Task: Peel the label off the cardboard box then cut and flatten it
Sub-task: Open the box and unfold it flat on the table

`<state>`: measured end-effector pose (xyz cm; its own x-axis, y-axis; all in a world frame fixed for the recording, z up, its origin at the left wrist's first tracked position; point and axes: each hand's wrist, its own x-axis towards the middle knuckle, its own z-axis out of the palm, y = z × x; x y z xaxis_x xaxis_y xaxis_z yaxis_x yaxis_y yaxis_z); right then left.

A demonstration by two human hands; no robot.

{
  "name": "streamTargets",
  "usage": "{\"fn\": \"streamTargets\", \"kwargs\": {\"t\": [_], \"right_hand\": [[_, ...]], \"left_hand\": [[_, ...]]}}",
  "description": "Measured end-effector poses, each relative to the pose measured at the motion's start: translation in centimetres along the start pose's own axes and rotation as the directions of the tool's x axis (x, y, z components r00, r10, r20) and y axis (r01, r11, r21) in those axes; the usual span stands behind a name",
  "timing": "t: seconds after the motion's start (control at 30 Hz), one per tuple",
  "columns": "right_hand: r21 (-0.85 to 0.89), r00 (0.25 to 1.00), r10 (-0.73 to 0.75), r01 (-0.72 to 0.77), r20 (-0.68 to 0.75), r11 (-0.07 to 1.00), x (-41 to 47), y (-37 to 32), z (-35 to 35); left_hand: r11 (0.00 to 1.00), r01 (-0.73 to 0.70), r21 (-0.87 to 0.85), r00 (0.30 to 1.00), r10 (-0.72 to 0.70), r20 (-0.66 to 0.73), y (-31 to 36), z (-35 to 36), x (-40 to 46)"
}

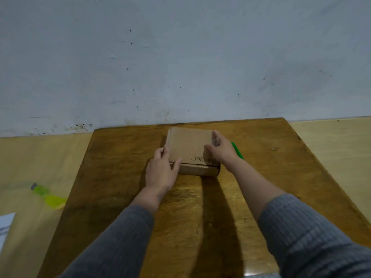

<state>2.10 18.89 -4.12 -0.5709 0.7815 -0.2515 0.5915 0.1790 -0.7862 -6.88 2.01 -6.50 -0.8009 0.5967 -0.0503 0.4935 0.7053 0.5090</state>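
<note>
One cardboard box (pixel 190 150) sits on the wooden surface (pixel 200 207) between two hands. The left hand (pixel 160 173) grips its near-left corner, fingers (pixel 162 153) curled round the side; the right hand (pixel 219 150) pinches its right edge. One green tool (pixel 237 151) lies just right of that hand, partly hidden by it.

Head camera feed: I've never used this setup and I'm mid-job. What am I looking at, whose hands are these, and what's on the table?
There is no machine: one camera worn on a person's head looks down at their own two bare hands. On the wooden table sits a cardboard box with handwriting on top. The left hand grips its near left corner; the right hand holds its right side. A green tool lies just behind the right hand, mostly hidden. On the floor to the left are a yellow-green bottle and a sheet of paper.
</note>
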Motion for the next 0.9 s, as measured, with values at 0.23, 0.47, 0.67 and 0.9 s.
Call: {"fn": "streamTargets", "kwargs": {"t": [0.23,0.47,0.67,0.9], "right_hand": [[-0.068,0.98,-0.179,0.185,0.088,0.98,-0.2,1.3,-0.4],[-0.472,0.865,-0.432,0.502,0.256,0.725,-1.7,3.6,-2.0],[-0.504,0.804,-0.451,0.595,0.389,0.626,-1.0,3.1,-2.9],[-0.479,0.777,-0.459,0.628,0.431,0.613,-0.3,3.2,-2.9]], "left_hand": [[0.999,0.049,0.015,0.985,-0.046,-0.166,0.5,0.2,-1.0],[0.982,-0.131,0.139,0.981,0.109,0.158,1.4,-0.9,1.3],[0.993,-0.084,0.087,0.986,0.07,0.154,0.9,-0.5,1.0],[0.993,0.018,-0.113,0.992,-0.003,0.13,0.0,0.3,0.6]]}}
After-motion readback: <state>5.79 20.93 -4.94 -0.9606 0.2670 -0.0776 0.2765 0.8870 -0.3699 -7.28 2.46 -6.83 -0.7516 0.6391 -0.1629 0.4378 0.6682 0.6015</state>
